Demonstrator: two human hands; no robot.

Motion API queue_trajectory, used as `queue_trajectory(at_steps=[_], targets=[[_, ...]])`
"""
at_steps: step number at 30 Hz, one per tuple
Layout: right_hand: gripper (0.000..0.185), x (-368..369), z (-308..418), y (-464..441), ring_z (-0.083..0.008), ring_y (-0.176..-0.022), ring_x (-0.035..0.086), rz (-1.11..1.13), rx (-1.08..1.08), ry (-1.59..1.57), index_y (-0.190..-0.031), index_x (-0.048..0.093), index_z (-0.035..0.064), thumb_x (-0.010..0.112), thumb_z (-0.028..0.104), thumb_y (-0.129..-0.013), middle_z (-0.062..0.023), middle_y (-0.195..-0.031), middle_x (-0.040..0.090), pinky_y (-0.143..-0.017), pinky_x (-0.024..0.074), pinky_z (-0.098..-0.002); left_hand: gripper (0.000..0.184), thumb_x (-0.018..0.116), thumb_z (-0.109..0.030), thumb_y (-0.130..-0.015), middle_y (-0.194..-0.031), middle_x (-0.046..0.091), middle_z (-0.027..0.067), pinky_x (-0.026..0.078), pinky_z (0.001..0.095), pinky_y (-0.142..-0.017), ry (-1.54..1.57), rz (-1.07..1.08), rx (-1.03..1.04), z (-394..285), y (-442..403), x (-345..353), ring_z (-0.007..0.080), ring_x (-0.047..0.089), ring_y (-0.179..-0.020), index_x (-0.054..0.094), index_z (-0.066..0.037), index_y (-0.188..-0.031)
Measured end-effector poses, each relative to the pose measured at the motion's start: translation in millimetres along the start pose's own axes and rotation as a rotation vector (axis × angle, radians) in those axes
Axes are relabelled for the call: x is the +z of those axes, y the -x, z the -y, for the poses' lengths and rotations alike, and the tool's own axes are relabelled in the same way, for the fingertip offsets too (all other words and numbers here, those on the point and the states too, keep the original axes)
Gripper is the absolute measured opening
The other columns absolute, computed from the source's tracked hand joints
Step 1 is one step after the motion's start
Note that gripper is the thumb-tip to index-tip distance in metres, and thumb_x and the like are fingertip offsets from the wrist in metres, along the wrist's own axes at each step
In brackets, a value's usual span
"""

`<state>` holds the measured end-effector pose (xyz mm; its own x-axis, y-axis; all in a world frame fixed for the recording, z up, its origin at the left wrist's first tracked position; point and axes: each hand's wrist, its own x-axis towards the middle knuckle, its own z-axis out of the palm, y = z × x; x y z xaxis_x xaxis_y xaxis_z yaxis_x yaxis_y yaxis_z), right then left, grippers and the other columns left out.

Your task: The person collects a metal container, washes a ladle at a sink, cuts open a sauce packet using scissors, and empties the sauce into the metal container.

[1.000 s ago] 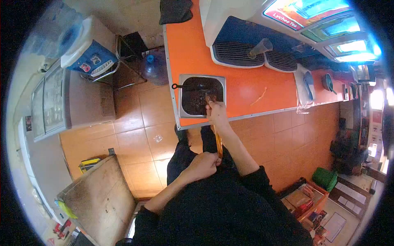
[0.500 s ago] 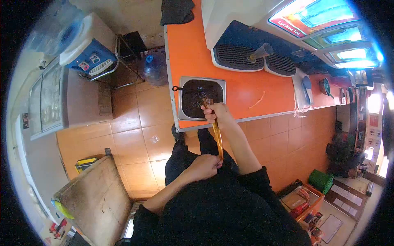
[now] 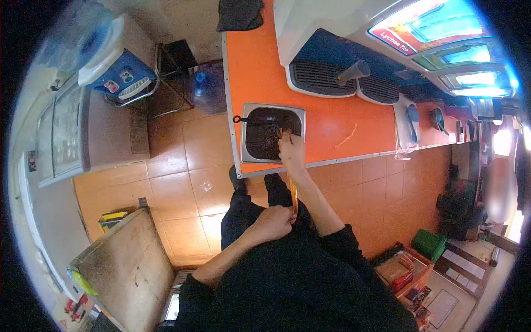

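Note:
A long, shiny amber plastic strip [image 3: 293,195] runs up from my left hand [image 3: 276,222], which is closed on its lower end near my waist. My right forearm covers part of the strip. Closed and pointing down, my right hand [image 3: 292,148] is over the right side of a square metal pan [image 3: 302,118]. A small brownish end of the strip shows at its fingertips. Dark, glossy contents [image 3: 266,135] fill much of the pan. A black handle with a ring end [image 3: 238,119] rests across the pan's left rim.
The pan stands at the corner of an orange counter [image 3: 332,124]. Behind are black drip trays [image 3: 321,77] with a clear cup [image 3: 357,71] lying on them. A dark cloth [image 3: 239,15] lies at the far end. A water jug [image 3: 209,91] stands on the floor.
My right hand has turned fingers-down and moved slightly up and right over the pan. Less of the amber strip shows between my hands. My left hand has barely moved.

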<state>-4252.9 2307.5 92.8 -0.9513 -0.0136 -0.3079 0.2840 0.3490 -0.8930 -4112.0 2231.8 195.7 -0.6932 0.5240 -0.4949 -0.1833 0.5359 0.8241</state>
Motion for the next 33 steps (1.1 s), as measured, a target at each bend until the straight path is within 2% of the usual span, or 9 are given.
queue_trajectory(at_steps=[4, 9, 12, 16, 18, 22, 24, 28, 33], targets=[[0.033, 0, 6, 3, -0.0046, -0.041, 0.034, 0.037, 0.059, 0.043, -0.065, 0.049, 0.0086, 0.043, 0.023, -0.094, 0.0031, -0.054, 0.041, -0.035, 0.0252, -0.0229, 0.016, 0.049, -0.012, -0.076, -0.079, 0.061, 0.0218, 0.045, 0.0488, -0.070, 0.032, -0.041, 0.007, 2, 2, 3, 0.0387, 0.060, -0.081, 0.058, -0.003, -0.085], [0.024, -13, 59, 19, -0.0072, -0.043, 0.042, 0.253, 0.421, -0.399, -0.079, 0.056, 0.0060, 0.042, 0.018, -0.093, 0.0009, -0.055, 0.047, -0.039, 0.0312, -0.0243, 0.015, 0.048, -0.015, -0.079, -0.079, 0.061, 0.0191, 0.045, 0.0490, -0.070, -0.006, 0.064, 0.060, 2, 3, 0, 0.0374, 0.060, -0.080, 0.057, -0.005, -0.083], [0.019, -18, 63, 17, -0.0050, -0.043, 0.039, 0.365, 0.428, -0.388, -0.081, 0.055, 0.0077, 0.044, 0.019, -0.092, 0.0032, -0.057, 0.046, -0.037, 0.0274, -0.0213, 0.013, 0.048, -0.016, -0.079, -0.079, 0.061, 0.0184, 0.045, 0.0487, -0.070, -0.014, 0.042, 0.067, 7, 1, 4, 0.0375, 0.060, -0.079, 0.056, -0.006, -0.082], [0.018, -19, 66, 16, -0.0046, -0.043, 0.031, 0.364, 0.405, -0.395, -0.080, 0.052, 0.0028, 0.045, 0.016, -0.090, 0.0029, -0.058, 0.043, -0.038, 0.0231, -0.0213, 0.013, 0.048, -0.016, -0.079, -0.078, 0.061, 0.0188, 0.045, 0.0488, -0.069, 0.014, 0.060, 0.058, 8, 1, 2, 0.0378, 0.060, -0.079, 0.056, -0.005, -0.082], [0.018, -13, 65, 18, -0.0041, -0.042, 0.030, 0.235, 0.452, -0.388, -0.078, 0.051, 0.0043, 0.044, 0.016, -0.090, 0.0037, -0.058, 0.040, -0.038, 0.0212, -0.0212, 0.015, 0.047, -0.017, -0.081, -0.079, 0.061, 0.0198, 0.045, 0.0487, -0.069, 0.018, 0.074, 0.082, 8, 0, 0, 0.0381, 0.060, -0.080, 0.056, -0.004, -0.082], [0.020, -9, 55, 13, -0.0045, -0.041, 0.030, 0.191, 0.412, -0.343, -0.075, 0.049, 0.0067, 0.043, 0.017, -0.091, 0.0046, -0.055, 0.037, -0.036, 0.0211, -0.0220, 0.016, 0.047, -0.017, -0.081, -0.080, 0.061, 0.0202, 0.045, 0.0484, -0.069, 0.017, 0.092, 0.024, 4, 2, -6, 0.0383, 0.060, -0.080, 0.055, -0.004, -0.083], [0.024, -5, 29, 5, -0.0053, -0.039, 0.032, 0.121, 0.199, -0.154, -0.070, 0.048, 0.0082, 0.042, 0.019, -0.092, 0.0048, -0.053, 0.037, -0.035, 0.0220, -0.0228, 0.016, 0.047, -0.017, -0.080, -0.080, 0.060, 0.0206, 0.045, 0.0478, -0.070, 0.036, 0.030, 0.062, 6, 2, -5, 0.0384, 0.059, -0.082, 0.055, -0.004, -0.084], [0.029, 2, -10, -12, -0.0057, -0.039, 0.032, 0.053, 0.025, 0.069, -0.066, 0.046, 0.0092, 0.042, 0.020, -0.093, 0.0047, -0.052, 0.037, -0.034, 0.0235, -0.0234, 0.016, 0.047, -0.016, -0.079, -0.080, 0.060, 0.0207, 0.045, 0.0476, -0.070, 0.028, 0.061, 0.050, 6, 0, -8, 0.0380, 0.059, -0.083, 0.055, -0.004, -0.086], [0.030, 2, -11, -13, -0.0058, -0.039, 0.033, 0.045, 0.036, 0.201, -0.066, 0.044, 0.0094, 0.041, 0.020, -0.093, 0.0045, -0.053, 0.037, -0.034, 0.0245, -0.0241, 0.015, 0.046, -0.014, -0.079, -0.080, 0.061, 0.0190, 0.045, 0.0471, -0.071, 0.003, 0.064, 0.034, 11, -3, -2, 0.0375, 0.059, -0.083, 0.056, -0.005, -0.085]])
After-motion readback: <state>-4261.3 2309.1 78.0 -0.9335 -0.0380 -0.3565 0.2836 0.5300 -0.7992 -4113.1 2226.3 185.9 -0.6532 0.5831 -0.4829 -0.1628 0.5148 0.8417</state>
